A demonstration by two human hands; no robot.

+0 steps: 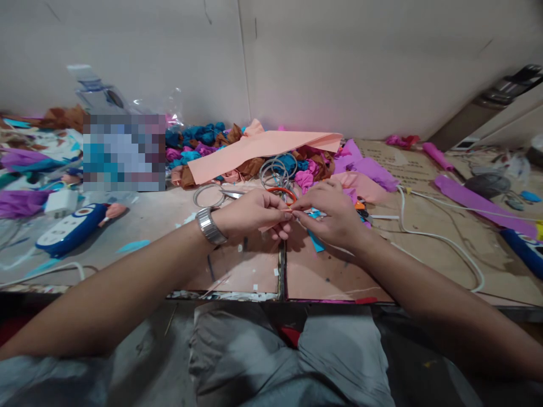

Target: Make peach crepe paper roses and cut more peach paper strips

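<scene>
Over the middle of the table, my left hand (250,213) and my right hand (333,215) meet at the fingertips, both in a pinch. Between them is a small piece of peach paper (266,227), partly hidden by my left fingers, with a thin yellowish bit at the pinch. Just behind my hands lie scissors (232,194) with orange handles. Loops of thin wire (278,171) rest beyond the scissors. A large folded sheet of peach paper (263,148) lies on the heap farther back.
Crumpled coloured paper (203,134) is heaped along the wall. On the left sits a blue and white power strip (72,230); a white cable (460,254) curves across cardboard (407,169) on the right. A dark flask (479,107) stands at the back right. Purple paper (483,206) lies nearby.
</scene>
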